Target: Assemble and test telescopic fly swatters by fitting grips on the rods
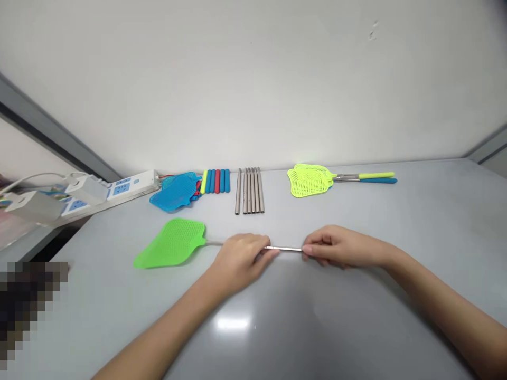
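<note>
A green fly swatter (174,244) extends across the grey table, its mesh head at the left. My left hand (244,259) is closed around its thin metal rod (288,248), just right of the head. At the rod's right end, my right hand (336,246) pinches the metal between thumb and fingers. A short stretch of bare rod shows between the two hands, with a seam close to the left thumb. No coloured grip is visible on this rod; its very tip is hidden by my right fingers.
Along the wall lie blue swatter heads (174,191) with red ones beneath, a row of coloured grips (217,181), several metal tubes (253,191), and yellow fly swatters (311,180) with yellow and blue handles. A power strip (134,183) with plugged-in chargers borders the left edge.
</note>
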Motion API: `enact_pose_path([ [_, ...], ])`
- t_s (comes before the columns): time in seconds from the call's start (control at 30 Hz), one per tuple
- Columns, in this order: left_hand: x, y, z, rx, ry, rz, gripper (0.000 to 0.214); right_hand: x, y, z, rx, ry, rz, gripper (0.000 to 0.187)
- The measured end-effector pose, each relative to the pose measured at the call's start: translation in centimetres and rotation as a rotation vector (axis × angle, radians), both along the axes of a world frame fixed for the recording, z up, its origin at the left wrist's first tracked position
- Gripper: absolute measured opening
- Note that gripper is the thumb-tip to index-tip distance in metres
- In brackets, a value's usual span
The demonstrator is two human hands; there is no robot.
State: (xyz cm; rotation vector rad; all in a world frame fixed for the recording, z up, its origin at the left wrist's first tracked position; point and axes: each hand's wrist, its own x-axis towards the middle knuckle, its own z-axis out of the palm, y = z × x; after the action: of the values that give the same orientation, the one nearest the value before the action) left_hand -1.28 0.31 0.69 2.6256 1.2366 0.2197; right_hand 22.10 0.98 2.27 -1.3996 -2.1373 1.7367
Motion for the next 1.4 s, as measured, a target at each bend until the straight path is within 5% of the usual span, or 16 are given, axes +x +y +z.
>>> enact_pose_path([
  [0.17, -0.24, -0.07, -0.35, -0.077, -0.026, -0.012, 0.031, 0.10, 0.39, -0.52, -0.153, 0.033, 0.015, 0.036],
  [0.43, -0.22, -0.31, -0.36, -0.099, -0.037, 0.000, 0.030, 0.34, 0.59, -0.40, -0.183, 0.018, 0.008, 0.035],
  [0.9, 0.10, -0.39, 0.12, -0.091, -0.005, 0.047, 0.036, 0.05, 0.36, -0.49, -0.032, 0.031, 0.018, 0.034],
  [1.4, 0.39, -0.69, 0.25, -0.003, 0.016, 0.060, 0.035, 0.22, 0.41, -0.49, -0.033, 0.097, 0.036, 0.034],
])
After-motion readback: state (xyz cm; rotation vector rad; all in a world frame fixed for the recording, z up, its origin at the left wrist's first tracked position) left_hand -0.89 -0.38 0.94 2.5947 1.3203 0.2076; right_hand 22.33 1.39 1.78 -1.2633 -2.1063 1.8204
